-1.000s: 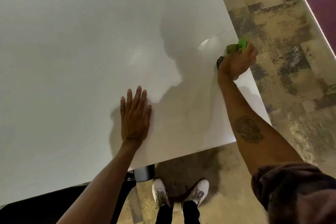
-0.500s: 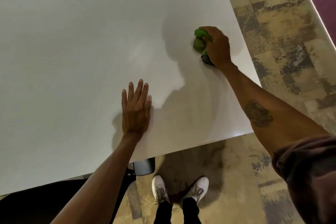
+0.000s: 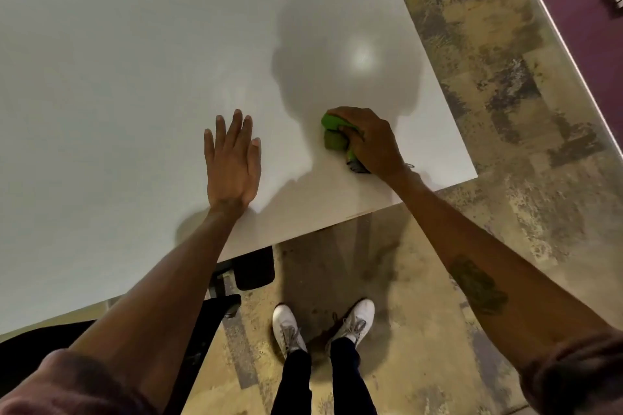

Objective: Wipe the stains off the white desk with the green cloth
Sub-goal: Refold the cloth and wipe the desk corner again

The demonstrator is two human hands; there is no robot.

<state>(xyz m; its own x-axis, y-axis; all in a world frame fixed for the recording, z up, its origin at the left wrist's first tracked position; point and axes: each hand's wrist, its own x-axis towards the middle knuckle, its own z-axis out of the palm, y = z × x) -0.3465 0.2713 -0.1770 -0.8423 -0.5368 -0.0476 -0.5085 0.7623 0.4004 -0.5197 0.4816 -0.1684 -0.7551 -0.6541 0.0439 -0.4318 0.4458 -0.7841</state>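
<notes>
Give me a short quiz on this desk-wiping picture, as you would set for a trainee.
1. True or false: the left hand lies flat, fingers spread, on the white desk.
2. What does the right hand grip?
A. a spray bottle
B. the green cloth
C. a sponge on a stick
3. Fill in: the cloth sits near the desk's ___ corner, on the person's right.

Key
1. True: the palm is down and nothing is under it.
2. B: the cloth is bunched under the fingers and pressed to the desk top.
3. Near: it is close to the edge where the white shoes stand.
</notes>
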